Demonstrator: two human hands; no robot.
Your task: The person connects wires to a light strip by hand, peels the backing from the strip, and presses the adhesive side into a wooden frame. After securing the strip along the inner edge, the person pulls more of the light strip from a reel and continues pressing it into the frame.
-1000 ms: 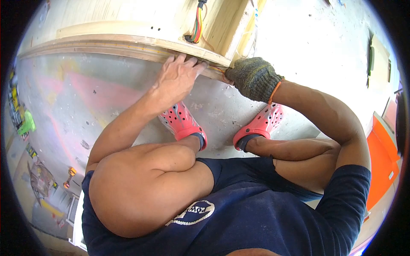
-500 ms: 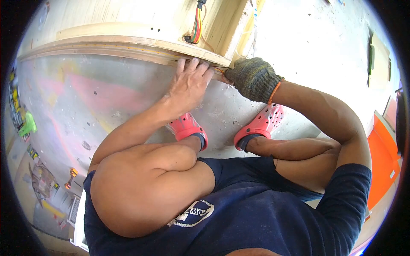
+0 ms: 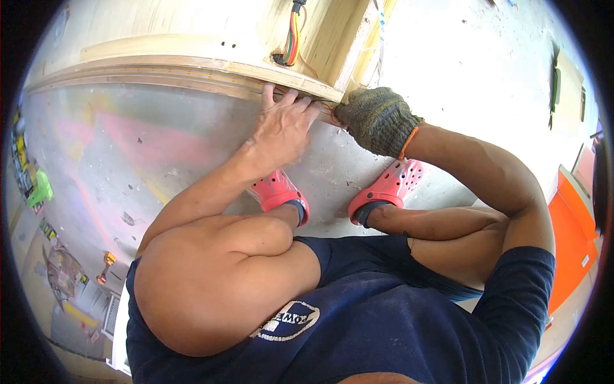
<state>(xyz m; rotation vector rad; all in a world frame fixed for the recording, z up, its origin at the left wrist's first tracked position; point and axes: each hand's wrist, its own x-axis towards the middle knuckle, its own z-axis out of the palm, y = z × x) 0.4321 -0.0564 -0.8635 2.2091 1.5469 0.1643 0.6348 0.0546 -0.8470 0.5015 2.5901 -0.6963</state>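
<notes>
A pale wooden frame (image 3: 192, 62) with a groove along its near edge lies across the top of the view. An LED strip (image 3: 211, 75) runs in that groove. My bare left hand (image 3: 281, 125) rests its spread fingertips in the groove near the frame's corner. Right beside it, my right hand (image 3: 377, 121), in a grey knitted glove, is closed at the corner by a thin orange-brown wire; what its fingertips grip is hidden. Coloured wires (image 3: 293, 41) come out of a hole inside the frame.
My feet in pink clogs (image 3: 281, 191) stand on the stained grey floor (image 3: 192, 128) close below the hands. An orange panel (image 3: 571, 237) is at the right. A yellow-orange tool (image 3: 106, 267), a green item (image 3: 41, 187) and assorted things lie at the left.
The left fingers have shifted slightly along the groove, with the index fingertip reaching a little further in. The right hand stays at the corner, nearly still. The view has moved slightly.
</notes>
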